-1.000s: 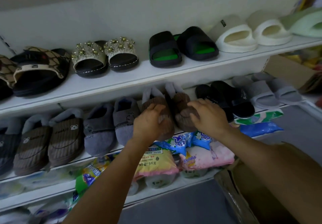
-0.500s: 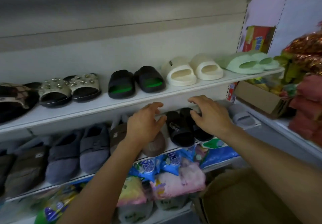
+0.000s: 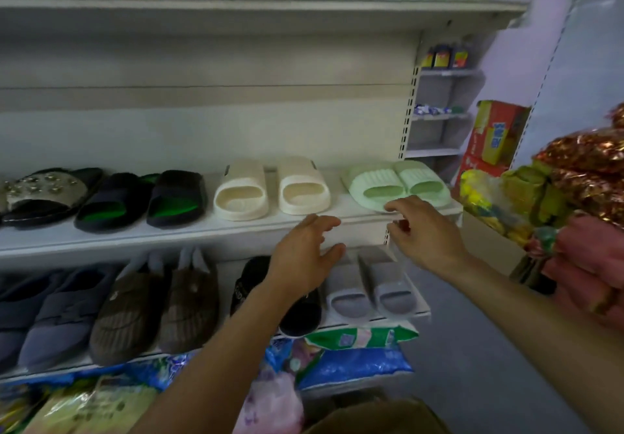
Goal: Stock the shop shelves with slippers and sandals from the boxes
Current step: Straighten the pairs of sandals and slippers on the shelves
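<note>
Both my hands are raised, holding nothing, in front of the edge of the upper slipper shelf point(image 3: 189, 234). My left hand point(image 3: 304, 254) hangs with relaxed fingers just below the cream slides point(image 3: 273, 188). My right hand point(image 3: 422, 231) reaches with loose fingers toward the pale green slides point(image 3: 398, 183), its fingertips just short of them. On the lower shelf stand the brown fuzzy slippers point(image 3: 158, 308), black slides point(image 3: 300, 312) partly hidden by my left wrist, and grey slides point(image 3: 371, 285).
Black-and-green slides point(image 3: 141, 200) and a studded sandal point(image 3: 44, 193) sit further left on the upper shelf, grey-blue slippers point(image 3: 50, 312) on the lower. Packaged goods point(image 3: 351, 362) fill the shelf beneath. An open cardboard box point(image 3: 378, 416) is at the bottom. Foil snack bags point(image 3: 580, 170) crowd the right.
Both hands let go of the brown fuzzy slippers and rose to the right, from the lower shelf to the upper shelf's edge. The view tilted upward and right.
</note>
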### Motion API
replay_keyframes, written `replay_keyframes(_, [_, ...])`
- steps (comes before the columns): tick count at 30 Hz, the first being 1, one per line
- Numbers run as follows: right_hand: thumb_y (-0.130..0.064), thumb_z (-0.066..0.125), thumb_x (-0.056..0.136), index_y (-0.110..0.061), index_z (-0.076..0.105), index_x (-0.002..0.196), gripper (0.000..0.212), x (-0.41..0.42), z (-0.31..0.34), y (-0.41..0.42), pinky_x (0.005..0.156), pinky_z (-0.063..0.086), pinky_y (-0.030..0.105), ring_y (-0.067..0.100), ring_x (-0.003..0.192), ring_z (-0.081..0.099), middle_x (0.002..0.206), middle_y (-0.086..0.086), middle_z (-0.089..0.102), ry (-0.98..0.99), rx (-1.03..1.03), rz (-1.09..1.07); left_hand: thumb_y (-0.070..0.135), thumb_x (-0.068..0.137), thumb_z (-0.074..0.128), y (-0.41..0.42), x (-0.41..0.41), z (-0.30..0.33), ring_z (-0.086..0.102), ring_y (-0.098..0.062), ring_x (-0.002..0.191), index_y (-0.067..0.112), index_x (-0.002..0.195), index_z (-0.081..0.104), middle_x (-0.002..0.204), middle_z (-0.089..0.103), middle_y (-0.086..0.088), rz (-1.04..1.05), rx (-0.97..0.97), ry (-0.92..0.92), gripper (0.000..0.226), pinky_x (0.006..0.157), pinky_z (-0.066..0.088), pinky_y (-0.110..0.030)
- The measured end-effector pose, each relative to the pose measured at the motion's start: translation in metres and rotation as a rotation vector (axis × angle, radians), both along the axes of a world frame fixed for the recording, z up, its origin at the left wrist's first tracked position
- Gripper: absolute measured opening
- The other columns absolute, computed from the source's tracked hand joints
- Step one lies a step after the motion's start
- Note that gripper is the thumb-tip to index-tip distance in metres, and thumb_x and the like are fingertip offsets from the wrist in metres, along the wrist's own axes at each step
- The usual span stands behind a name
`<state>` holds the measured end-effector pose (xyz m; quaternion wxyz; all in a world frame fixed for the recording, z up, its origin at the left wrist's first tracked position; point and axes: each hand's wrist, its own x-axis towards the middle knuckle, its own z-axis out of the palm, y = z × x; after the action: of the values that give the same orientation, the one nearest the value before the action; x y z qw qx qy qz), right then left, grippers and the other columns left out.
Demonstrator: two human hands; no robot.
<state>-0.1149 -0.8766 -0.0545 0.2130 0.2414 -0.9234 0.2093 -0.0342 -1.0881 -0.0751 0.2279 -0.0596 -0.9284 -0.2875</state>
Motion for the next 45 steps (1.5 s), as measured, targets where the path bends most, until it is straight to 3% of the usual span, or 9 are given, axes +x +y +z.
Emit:
replay_keyframes(5, [-0.014,0.063,0.08,-0.018,0.064,0.109,0.029,-0.048,0.004,0.041,0.092,0.046,0.043,0.03,0.113,0.053,0.119,0.008,0.058,0.028,-0.147,-0.05,0.028,0.088,0.064,0.043,-0.057,0.017,0.054,-0.02,0.113,0.019,0.127,0.058,0.127,0.051,-0.003,-0.055,-0.034,0.041,0.04,0.097,0.043,-0.03])
replay_keyframes(10, [-0.018,0.067,0.083,-0.021,0.069,0.114,0.032,-0.082,-0.004,0.064,0.096,0.045,0.036,0.027,0.116,0.054,0.12,0.009,0.063,-0.056,-0.126,-0.073,0.039,0.092,0.057,0.057,-0.097,0.017,0.053,-0.026,0.116,0.028,0.13,0.055,0.14,0.041,-0.002,0.04,-0.144,-0.099,0.04,0.101,0.043,-0.039])
replay_keyframes(14, [-0.023,0.065,0.087,-0.018,0.071,0.112,0.026,-0.098,-0.007,0.072,0.089,0.045,0.031,0.026,0.112,0.059,0.118,0.01,0.067,-0.13,-0.1,-0.077,0.052,0.083,0.063,0.06,-0.108,0.016,0.057,-0.021,0.11,0.035,0.121,0.062,0.132,0.049,0.003,0.125,-0.11,-0.114,0.042,0.092,0.048,-0.033])
replay_keyframes(19, [-0.022,0.064,0.088,-0.014,0.072,0.109,0.024,-0.104,-0.006,0.07,0.083,0.044,0.028,0.026,0.104,0.063,0.116,0.008,0.068,-0.14,-0.128,-0.052,0.049,0.081,0.067,0.065,-0.119,0.023,0.06,-0.024,0.103,0.03,0.109,0.069,0.121,0.055,-0.002,0.201,-0.055,-0.114,0.034,0.085,0.049,-0.031])
replay_keyframes(27, [-0.022,0.061,0.09,-0.016,0.072,0.11,0.024,-0.104,0.0,0.067,0.089,0.048,0.036,0.029,0.106,0.061,0.118,0.01,0.067,-0.137,-0.074,-0.064,0.046,0.087,0.061,0.068,-0.123,0.026,0.06,-0.026,0.105,0.028,0.117,0.065,0.126,0.052,-0.005,0.227,-0.116,-0.154,0.035,0.088,0.05,-0.037])
replay_keyframes(31, [-0.03,0.057,0.09,-0.03,0.066,0.117,0.028,-0.093,0.003,0.062,0.098,0.039,0.037,0.027,0.119,0.049,0.131,0.003,0.056,-0.016,0.025,-0.134,0.045,0.087,0.062,0.065,-0.111,0.025,0.055,-0.024,0.117,0.025,0.134,0.051,0.14,0.044,-0.002,0.154,-0.086,-0.135,0.053,0.096,0.046,-0.034])
replay_keyframes(35, [-0.024,0.059,0.09,-0.02,0.063,0.12,0.03,-0.067,0.006,0.033,0.1,0.039,0.039,0.03,0.12,0.046,0.131,0.007,0.053,0.115,-0.087,-0.02,0.04,0.087,0.063,0.047,-0.079,0.016,0.049,-0.019,0.121,0.024,0.134,0.051,0.135,0.048,0.001,0.107,-0.067,0.039,0.051,0.099,0.044,-0.037])
replay_keyframes(40, [-0.023,0.058,0.091,-0.02,0.062,0.121,0.031,-0.032,0.005,-0.035,0.092,0.046,0.037,0.025,0.114,0.052,0.128,0.003,0.051,0.058,-0.088,0.249,0.044,0.087,0.06,-0.02,-0.034,0.005,0.043,-0.022,0.125,0.031,0.128,0.056,0.134,0.051,0.004,0.352,-0.2,0.186,0.043,0.099,0.035,-0.04])
replay_keyframes(45, [-0.034,0.054,0.093,-0.031,0.059,0.126,0.034,-0.023,-0.001,-0.098,0.094,0.046,0.034,0.023,0.119,0.052,0.142,0.001,0.042,-0.072,-0.014,0.275,0.039,0.09,0.058,-0.098,-0.01,0.005,0.04,-0.034,0.125,0.026,0.134,0.051,0.142,0.043,-0.009,0.54,-0.125,0.033,0.046,0.105,0.033,-0.042])
